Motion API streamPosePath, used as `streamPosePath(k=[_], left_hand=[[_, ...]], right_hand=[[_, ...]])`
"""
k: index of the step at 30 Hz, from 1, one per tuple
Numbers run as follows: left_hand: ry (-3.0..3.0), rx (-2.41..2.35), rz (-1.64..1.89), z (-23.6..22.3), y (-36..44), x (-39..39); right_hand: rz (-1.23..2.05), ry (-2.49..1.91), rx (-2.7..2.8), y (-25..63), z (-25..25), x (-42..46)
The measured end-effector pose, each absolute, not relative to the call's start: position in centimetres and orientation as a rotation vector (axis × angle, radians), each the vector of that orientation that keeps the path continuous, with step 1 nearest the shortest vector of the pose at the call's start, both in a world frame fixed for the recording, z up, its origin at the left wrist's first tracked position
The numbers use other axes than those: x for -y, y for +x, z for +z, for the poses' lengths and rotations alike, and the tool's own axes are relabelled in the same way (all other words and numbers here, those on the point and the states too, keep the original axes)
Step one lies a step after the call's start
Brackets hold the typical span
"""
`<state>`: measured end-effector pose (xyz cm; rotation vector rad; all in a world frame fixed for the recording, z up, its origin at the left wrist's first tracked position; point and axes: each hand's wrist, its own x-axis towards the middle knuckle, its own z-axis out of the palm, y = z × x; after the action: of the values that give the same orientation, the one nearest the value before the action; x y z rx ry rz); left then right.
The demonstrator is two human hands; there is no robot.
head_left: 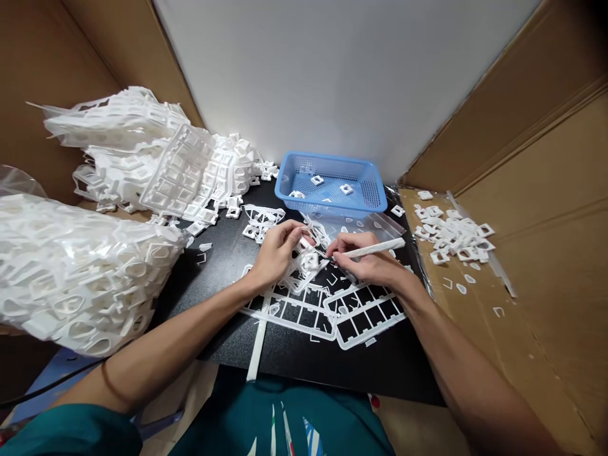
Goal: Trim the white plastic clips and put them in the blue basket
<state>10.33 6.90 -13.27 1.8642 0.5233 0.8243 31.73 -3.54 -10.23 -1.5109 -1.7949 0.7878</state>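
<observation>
My left hand (278,252) is closed around the edge of a white plastic piece (311,261) with a square outline and an opening. In a pen grip, my right hand (358,254) holds a slim knife-like tool with a white handle (380,247). Its thin tip points left, close to the plastic piece; whether they touch I cannot tell. Below the hands lie white ladder-like plastic frames (297,313), with thin offcuts scattered over them. A long flat white strip (257,351) extends from under the frames to the table's front edge.
A blue basket (331,206) with several white pieces stands at the back of the black table (218,329). Large clear bags of white parts (80,266) and stacked sheets (175,171) crowd the left. At right, loose pieces (453,233) lie on cardboard. Cardboard walls flank both sides.
</observation>
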Motion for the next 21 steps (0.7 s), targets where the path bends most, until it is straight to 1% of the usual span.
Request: streamPosePath(k=[5,8,11,13,17,21], left_hand=[[1.985,-0.551,1.005,-13.3,10.4,-6.2],[2.163,-0.552,1.090,-12.7,9.9,-5.9],[2.462,-0.437,0.976,-12.2,9.5,-5.9],[2.543,-0.421,0.854,-12.1,9.5,-5.9],[2.452,-0.472,0.654,-12.2,10.0,-5.8],[2.354,-0.487,0.627,-12.3,10.3,-5.5]], right_hand=[[0.820,-1.523,1.776,31.9,-10.2,3.5],[0.840,-1.516,1.761,32.1,-10.2,3.4],[0.853,-1.507,1.739,32.2,-10.3,3.3],[0.863,-1.501,1.727,32.2,-10.4,3.3],[0.887,-1.495,1.719,32.1,-10.2,3.3],[0.920,-1.501,1.695,32.1,-10.0,3.2]])
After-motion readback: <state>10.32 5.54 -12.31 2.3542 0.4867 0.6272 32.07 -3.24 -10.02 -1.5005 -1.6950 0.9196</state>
